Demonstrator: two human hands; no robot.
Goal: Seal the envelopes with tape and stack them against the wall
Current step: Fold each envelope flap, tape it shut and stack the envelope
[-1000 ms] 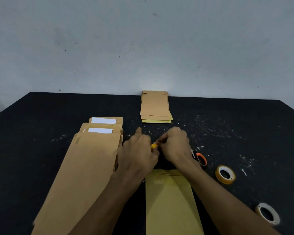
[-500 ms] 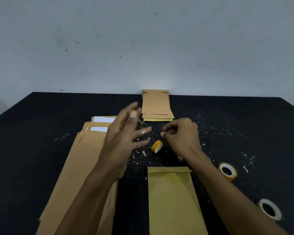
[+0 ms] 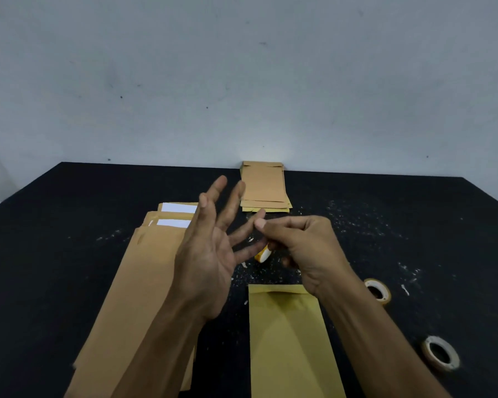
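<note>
Head view, the only one I have: my left hand [image 3: 206, 254] is raised above the desk [image 3: 55, 254] with its fingers [image 3: 217, 188] spread and straight, holding nothing. My right hand [image 3: 305, 248] sits just right of it, fingers curled, thumb and forefinger pinched together; whether a strip of tape lies between them I cannot tell. A small yellow tape roll [image 3: 263, 255] shows just under that pinch, between the two hands; I can't tell if it rests on the desk or hangs. Just nearer me than the roll lies a yellow envelope [image 3: 288, 340], flap end toward the roll. Left of the roll is a fanned pile of brown envelopes [image 3: 133, 282], two showing white strips. Beyond the roll, a stack of envelopes [image 3: 263, 185] touches the wall [image 3: 242, 81]. Right of the roll lie two larger tape rolls [image 3: 377, 291] [image 3: 440, 353], well apart.
</note>
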